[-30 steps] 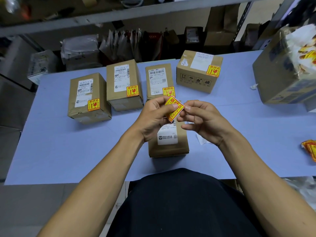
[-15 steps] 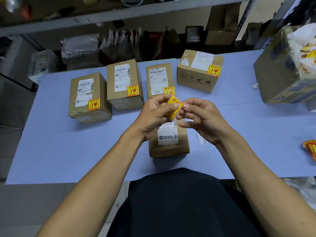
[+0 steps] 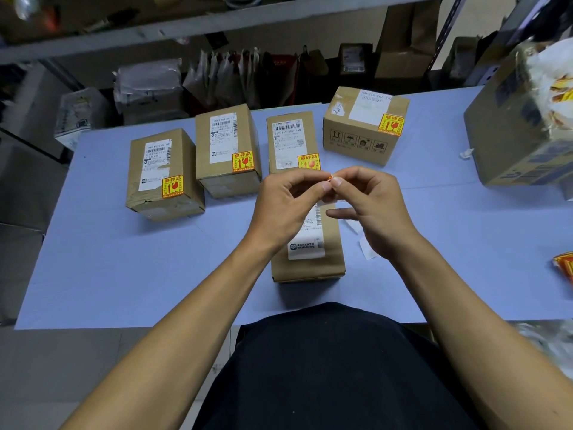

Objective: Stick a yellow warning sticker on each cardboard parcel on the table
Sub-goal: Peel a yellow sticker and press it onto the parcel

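Observation:
My left hand [image 3: 286, 203] and my right hand [image 3: 370, 209] meet fingertip to fingertip above the near cardboard parcel [image 3: 313, 262], pinching a yellow warning sticker [image 3: 329, 177] of which only a small edge shows. That parcel bears a white label and no yellow sticker on the part I can see; my hands hide its far end. Behind stand four parcels, each with a yellow sticker: far left [image 3: 161, 175], second [image 3: 228, 150], third [image 3: 291, 141] and right [image 3: 364, 125].
A large open carton [image 3: 514, 125] stands at the table's right. Spare yellow stickers [image 3: 566, 268] lie at the right edge. White backing scraps [image 3: 367, 251] lie beside the near parcel. Shelves with bags and boxes run behind the blue table [image 3: 124, 259].
The sticker, held flat and facing me a second ago, has turned edge-on between my fingertips and is almost hidden. Both hands rose slightly and closed together.

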The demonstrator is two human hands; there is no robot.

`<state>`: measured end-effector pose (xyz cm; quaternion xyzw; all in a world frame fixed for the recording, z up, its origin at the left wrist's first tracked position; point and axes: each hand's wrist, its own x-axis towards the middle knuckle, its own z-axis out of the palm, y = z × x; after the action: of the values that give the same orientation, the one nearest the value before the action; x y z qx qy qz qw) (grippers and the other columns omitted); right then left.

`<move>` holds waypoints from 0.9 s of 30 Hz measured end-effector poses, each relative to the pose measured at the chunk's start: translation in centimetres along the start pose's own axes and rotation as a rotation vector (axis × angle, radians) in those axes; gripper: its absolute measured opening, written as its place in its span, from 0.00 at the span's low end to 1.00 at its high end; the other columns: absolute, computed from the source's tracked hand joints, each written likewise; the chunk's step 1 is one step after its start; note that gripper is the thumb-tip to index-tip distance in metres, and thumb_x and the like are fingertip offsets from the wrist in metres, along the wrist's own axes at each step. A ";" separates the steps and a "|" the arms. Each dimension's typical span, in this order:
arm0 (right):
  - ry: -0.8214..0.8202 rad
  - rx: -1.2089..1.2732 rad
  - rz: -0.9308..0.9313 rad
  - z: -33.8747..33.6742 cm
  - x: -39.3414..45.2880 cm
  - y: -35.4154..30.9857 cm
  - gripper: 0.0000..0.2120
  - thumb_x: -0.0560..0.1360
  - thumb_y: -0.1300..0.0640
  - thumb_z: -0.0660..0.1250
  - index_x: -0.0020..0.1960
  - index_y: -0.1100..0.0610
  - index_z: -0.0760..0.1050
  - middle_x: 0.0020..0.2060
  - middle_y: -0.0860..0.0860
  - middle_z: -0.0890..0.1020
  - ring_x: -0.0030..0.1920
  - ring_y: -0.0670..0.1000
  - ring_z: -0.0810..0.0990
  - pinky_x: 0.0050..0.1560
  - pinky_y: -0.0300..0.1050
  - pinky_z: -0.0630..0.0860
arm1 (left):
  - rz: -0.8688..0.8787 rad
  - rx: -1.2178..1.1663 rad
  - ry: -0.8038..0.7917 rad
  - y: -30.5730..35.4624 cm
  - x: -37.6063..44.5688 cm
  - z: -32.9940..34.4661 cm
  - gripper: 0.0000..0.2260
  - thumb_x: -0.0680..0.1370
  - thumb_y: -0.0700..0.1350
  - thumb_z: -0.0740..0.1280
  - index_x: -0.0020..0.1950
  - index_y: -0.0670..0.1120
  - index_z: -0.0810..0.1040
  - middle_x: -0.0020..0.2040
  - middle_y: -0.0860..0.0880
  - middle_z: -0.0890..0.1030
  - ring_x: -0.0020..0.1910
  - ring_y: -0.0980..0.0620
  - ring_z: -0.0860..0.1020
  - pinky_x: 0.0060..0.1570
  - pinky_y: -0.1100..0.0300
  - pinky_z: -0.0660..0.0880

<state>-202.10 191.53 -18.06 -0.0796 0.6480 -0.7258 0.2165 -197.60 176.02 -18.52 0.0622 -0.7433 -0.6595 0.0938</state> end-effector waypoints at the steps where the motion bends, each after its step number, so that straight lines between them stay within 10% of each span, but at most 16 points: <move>1: 0.005 -0.019 -0.014 0.1 0.0 -0.1 0.05 0.80 0.61 0.67 0.50 0.59 0.81 0.39 0.54 0.86 0.45 0.53 0.86 0.41 0.47 0.84 | 0.001 0.008 0.010 0.0 0.0 -0.1 0.07 0.76 0.37 0.72 0.53 0.40 0.85 0.47 0.46 0.87 0.48 0.50 0.85 0.49 0.60 0.79; 27: 0.078 -0.139 -0.106 0.4 -0.4 -0.5 0.09 0.79 0.64 0.66 0.42 0.55 0.80 0.34 0.46 0.84 0.40 0.47 0.85 0.40 0.42 0.83 | 0.095 0.094 0.008 1.0 -0.3 0.5 0.07 0.74 0.37 0.74 0.49 0.47 0.86 0.44 0.49 0.87 0.44 0.52 0.86 0.47 0.60 0.80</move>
<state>-201.69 191.41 -17.42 -0.1006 0.6994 -0.6923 0.1463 -197.40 176.65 -17.64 0.0338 -0.7753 -0.6182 0.1250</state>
